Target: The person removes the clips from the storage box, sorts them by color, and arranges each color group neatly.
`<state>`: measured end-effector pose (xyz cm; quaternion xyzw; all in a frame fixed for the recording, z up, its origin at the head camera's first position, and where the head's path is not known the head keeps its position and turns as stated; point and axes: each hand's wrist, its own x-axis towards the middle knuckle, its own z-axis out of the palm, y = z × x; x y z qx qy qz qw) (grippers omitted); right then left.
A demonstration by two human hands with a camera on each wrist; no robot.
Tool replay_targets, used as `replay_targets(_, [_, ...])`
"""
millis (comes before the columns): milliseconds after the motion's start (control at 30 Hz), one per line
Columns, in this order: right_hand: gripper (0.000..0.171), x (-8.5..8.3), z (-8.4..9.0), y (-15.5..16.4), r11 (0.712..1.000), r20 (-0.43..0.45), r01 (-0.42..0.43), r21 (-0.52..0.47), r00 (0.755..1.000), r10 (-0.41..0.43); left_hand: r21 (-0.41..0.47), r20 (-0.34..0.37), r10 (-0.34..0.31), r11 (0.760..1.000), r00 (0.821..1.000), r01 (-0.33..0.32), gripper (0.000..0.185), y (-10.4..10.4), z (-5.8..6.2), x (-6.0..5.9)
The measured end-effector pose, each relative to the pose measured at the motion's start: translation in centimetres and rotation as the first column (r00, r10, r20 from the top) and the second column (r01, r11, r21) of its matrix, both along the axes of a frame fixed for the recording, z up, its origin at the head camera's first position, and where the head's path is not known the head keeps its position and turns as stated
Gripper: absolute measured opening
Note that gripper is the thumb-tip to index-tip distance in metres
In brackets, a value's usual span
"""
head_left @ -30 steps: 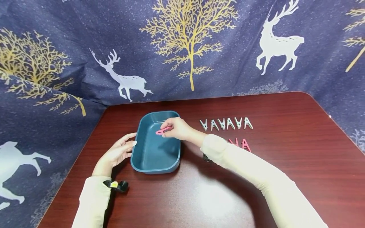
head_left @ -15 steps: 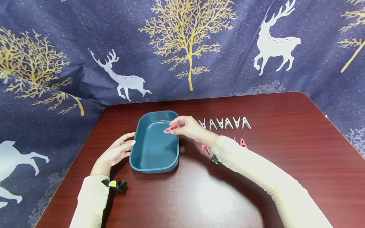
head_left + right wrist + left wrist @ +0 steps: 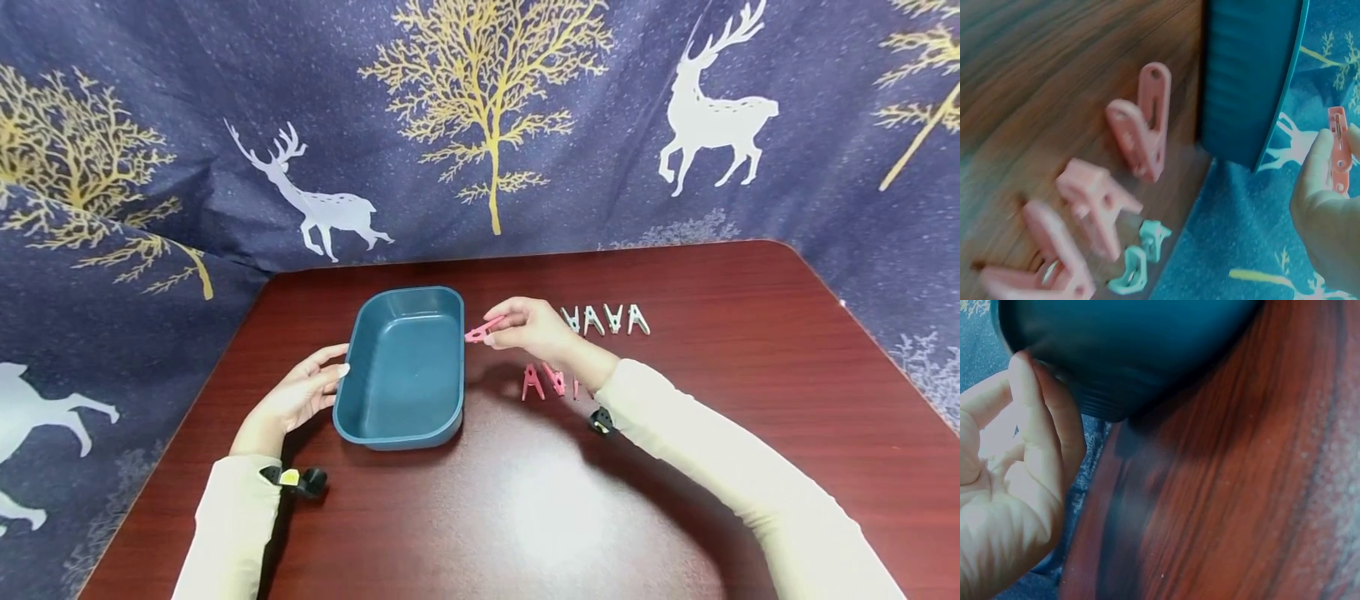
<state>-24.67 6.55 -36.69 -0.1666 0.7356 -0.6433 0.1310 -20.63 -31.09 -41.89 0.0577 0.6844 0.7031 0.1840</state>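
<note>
Right hand pinching a pink clip in a tight grip, just past the right rim of the blue tub. Left hand spread flat against the tub's left side, on the counter

Left hand was just chilling, fingers relaxed and mostly straight, fingertips pointed right. Right hand was raised, thumb and fingers pinched together, forearm in a cream sleeve stretched forward and leftward.
</note>
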Motion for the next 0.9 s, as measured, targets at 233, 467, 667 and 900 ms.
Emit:
replay_targets(233, [0.035, 0.5, 0.0, 2.5, 1.000, 0.035, -0.002, 0.015, 0.999, 0.002, -0.022, 0.006, -0.003, 1.000, 1.000, 0.003, 0.033, 0.1, 0.1, 0.1])
replay_targets(467, [0.040, 1.1, -0.3, 5.5, 1.000, 0.055, -0.001, 0.004, 0.998, 0.000, -0.022, 0.008, -0.002, 1.000, 1.000, 0.002, 0.033, 0.1, 0.2, 0.2])
replay_targets(667, [0.040, 1.5, -0.8, 8.2, 0.999, 0.047, 0.025, 0.027, 0.999, -0.026, -0.005, 0.007, -0.006, 1.000, 1.000, 0.006, 0.033, 0.1, 0.2, 0.1])
replay_targets(900, [0.044, 2.1, -1.0, 10.9, 0.999, 0.050, 0.037, 0.004, 0.998, -0.037, -0.003, -0.003, -0.010, 1.000, 1.000, 0.010, 0.033, 0.1, 0.0, 0.1])
